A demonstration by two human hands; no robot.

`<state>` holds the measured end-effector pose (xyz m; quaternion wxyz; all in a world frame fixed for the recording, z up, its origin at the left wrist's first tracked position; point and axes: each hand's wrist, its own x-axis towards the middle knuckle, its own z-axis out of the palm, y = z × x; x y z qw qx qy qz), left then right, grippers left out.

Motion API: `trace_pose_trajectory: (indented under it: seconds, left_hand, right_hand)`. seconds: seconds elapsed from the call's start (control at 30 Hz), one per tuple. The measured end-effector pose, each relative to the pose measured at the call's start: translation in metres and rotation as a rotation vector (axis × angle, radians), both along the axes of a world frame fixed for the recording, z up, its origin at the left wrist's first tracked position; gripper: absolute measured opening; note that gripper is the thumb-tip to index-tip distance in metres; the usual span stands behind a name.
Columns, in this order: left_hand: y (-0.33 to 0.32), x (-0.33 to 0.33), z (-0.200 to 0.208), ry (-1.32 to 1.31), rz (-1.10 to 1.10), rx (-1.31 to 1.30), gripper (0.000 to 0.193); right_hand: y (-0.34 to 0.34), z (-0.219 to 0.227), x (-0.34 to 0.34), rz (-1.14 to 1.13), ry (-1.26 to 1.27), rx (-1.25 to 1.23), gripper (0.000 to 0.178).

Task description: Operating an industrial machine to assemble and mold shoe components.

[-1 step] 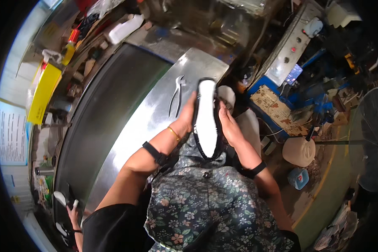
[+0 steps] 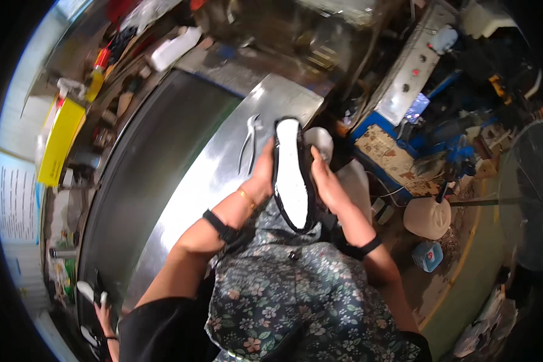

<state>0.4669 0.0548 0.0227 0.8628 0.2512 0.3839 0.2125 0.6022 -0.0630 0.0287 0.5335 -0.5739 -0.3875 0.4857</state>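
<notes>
Between my two hands is a shoe upper on a last (image 2: pixel 292 172), bottom up, its white underside ringed by a black edge. My left hand (image 2: pixel 263 170) is closed along its left side, and my right hand (image 2: pixel 327 180) grips the right side. Both hands' fingertips are partly hidden beneath it. A pair of pincers (image 2: pixel 248 145) lies on the shiny metal tabletop (image 2: pixel 193 181), just left of my left hand. Pale, rounded shapes (image 2: pixel 320 145) sit behind my right hand; I cannot make out what they are.
A dark conveyor belt (image 2: pixel 157 136) curves along the left. Beyond it are a yellow box (image 2: pixel 61 142) and a white bottle (image 2: pixel 176 48). At right stand a blue-edged machine (image 2: pixel 383 151), a beige jug (image 2: pixel 427 217) and a blue container (image 2: pixel 428 256). Another person's hand (image 2: pixel 104 317) shows lower left.
The view has shifted slightly. The shoe's far end leans a little more to the left, with both hands still on its sides.
</notes>
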Motion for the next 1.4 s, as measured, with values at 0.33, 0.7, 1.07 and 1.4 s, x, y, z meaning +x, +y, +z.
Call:
trace_pose_trajectory:
  seconds: [0.33, 0.7, 1.07, 1.4]
  left_hand:
    - [-0.048, 0.006, -0.006, 0.214, -0.072, 0.768, 0.031]
    - [-0.054, -0.006, -0.021, 0.490, -0.312, 1.665, 0.028]
    - [-0.024, 0.039, -0.023, 0.590, -0.526, 1.766, 0.051]
    - [-0.022, 0.060, 0.003, 0.376, -0.375, 1.749, 0.008]
  right_hand:
    - [-0.079, 0.044, 0.047, -0.196, 0.248, 0.058, 0.081]
    - [-0.143, 0.185, 0.330, -0.831, -1.298, 0.146, 0.071]
    - [-0.147, 0.185, 0.429, -1.008, -1.460, -0.247, 0.070]
    - [-0.149, 0.176, 0.452, -0.918, -1.450, -0.237, 0.075]
